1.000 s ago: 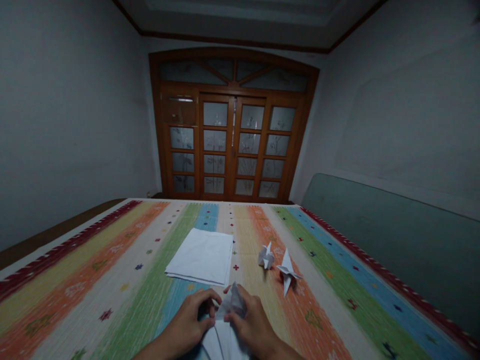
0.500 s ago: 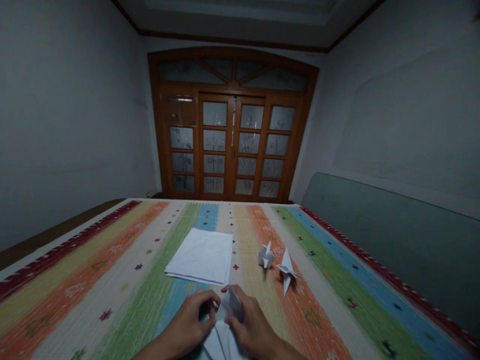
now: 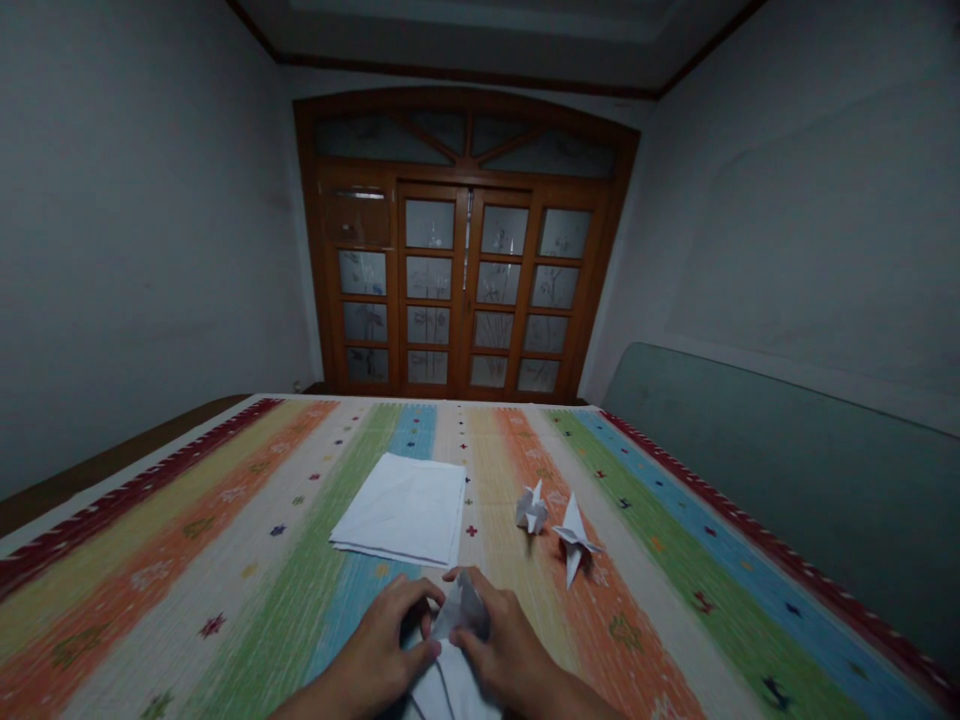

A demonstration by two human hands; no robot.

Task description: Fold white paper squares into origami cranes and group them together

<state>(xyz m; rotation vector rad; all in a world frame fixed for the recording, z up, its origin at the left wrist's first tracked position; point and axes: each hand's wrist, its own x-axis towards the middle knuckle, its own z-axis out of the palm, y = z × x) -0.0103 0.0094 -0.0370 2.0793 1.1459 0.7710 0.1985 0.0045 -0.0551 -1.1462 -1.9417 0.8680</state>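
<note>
A partly folded white paper piece (image 3: 459, 612) lies at the near edge of a striped, many-coloured cloth (image 3: 225, 560). My left hand (image 3: 386, 640) pinches its left side, thumb and fingers closed on the paper. The right side is pressed and gripped by my right hand (image 3: 504, 640), with a raised flap between thumb and forefinger. Further out, a stack of flat white sheets (image 3: 405, 510) rests on the cloth. To its right stand two finished folded paper figures: a small one (image 3: 531, 508) and a winged one (image 3: 574, 540).
The cloth covers a broad flat surface reaching to a wooden double door with glass panes (image 3: 461, 290). A green padded panel (image 3: 787, 470) runs along the right side against the wall. Grey walls close in left and right.
My hands have shifted slightly on the paper piece, and the raised flap has been pressed lower. The view has tilted a little. The sheets and the two figures have not moved.
</note>
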